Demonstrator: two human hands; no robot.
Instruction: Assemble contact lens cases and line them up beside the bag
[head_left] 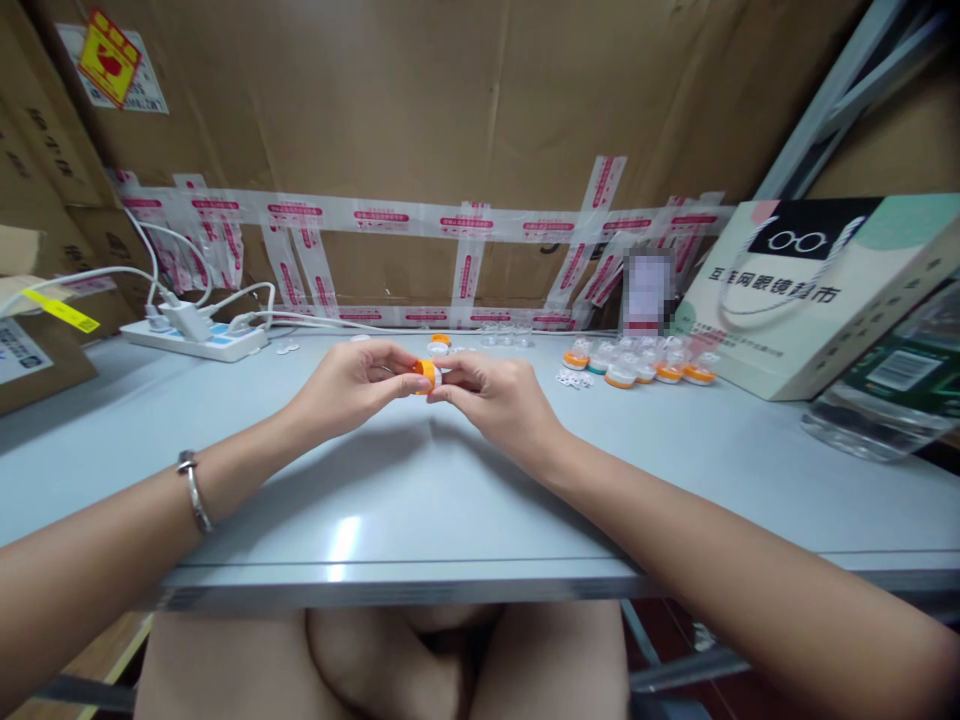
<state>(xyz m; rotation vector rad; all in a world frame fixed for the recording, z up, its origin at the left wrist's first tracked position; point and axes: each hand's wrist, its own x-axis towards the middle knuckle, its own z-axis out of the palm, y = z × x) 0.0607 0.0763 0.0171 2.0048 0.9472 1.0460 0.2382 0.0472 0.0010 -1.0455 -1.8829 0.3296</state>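
Observation:
Above the middle of the grey table, my left hand and my right hand meet fingertip to fingertip. Both pinch one small orange cap-like piece between thumb and fingers. A metal bracelet sits on my left wrist. Behind the hands lies another small orange and white piece. To the right, a cluster of several similar orange and teal pieces rests on the table.
A white power strip with plugged cables lies at the back left. A printed box with a cord handle and a plastic bottle lying on its side stand at the right. Taped cardboard boxes wall the back. Small clear parts lie near the wall.

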